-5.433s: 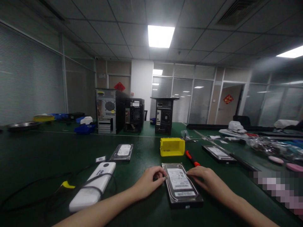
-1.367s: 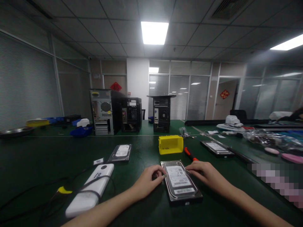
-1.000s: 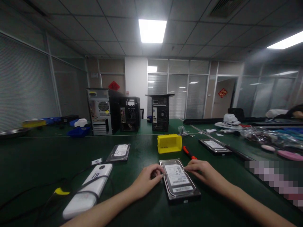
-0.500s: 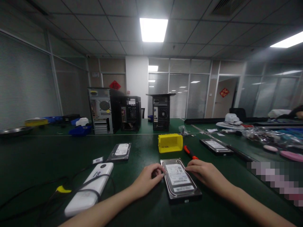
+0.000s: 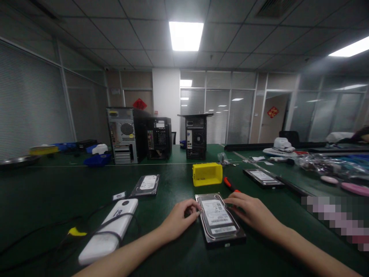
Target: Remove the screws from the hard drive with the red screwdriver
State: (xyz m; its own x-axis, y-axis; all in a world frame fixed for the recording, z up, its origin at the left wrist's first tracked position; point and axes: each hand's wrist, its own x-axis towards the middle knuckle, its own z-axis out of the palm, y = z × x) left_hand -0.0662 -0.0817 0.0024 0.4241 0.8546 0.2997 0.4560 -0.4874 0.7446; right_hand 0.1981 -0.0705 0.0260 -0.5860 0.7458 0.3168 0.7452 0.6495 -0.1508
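Note:
A hard drive (image 5: 217, 215) lies flat on the table in front of me, its white label facing up. At its left edge is my left hand (image 5: 183, 215), fingers curled and thumb close to the index finger, fingertips against the metal. My right hand (image 5: 249, 209) rests along the opposite edge with its fingertips on the rim; its thumb is mostly hidden beneath the fingers. Whether anything small is pinched in either hand cannot be made out. Just beyond the right hand lies a red and black screwdriver (image 5: 230, 184), partly covered by it. A yellow plastic bin (image 5: 207, 174) sits behind the drive.
Two more drives lie left (image 5: 146, 185) and right (image 5: 263, 178). A white power strip (image 5: 111, 231) with black cables (image 5: 66, 219) occupies the left front. Computer cases (image 5: 127, 134) stand at the back. A long dark strip (image 5: 294, 188) and plastic bags (image 5: 325, 163) are on the right.
My right hand has shifted slightly left and up along the drive's right edge, covering more of the screwdriver's near end. The left hand and the drive stay in place.

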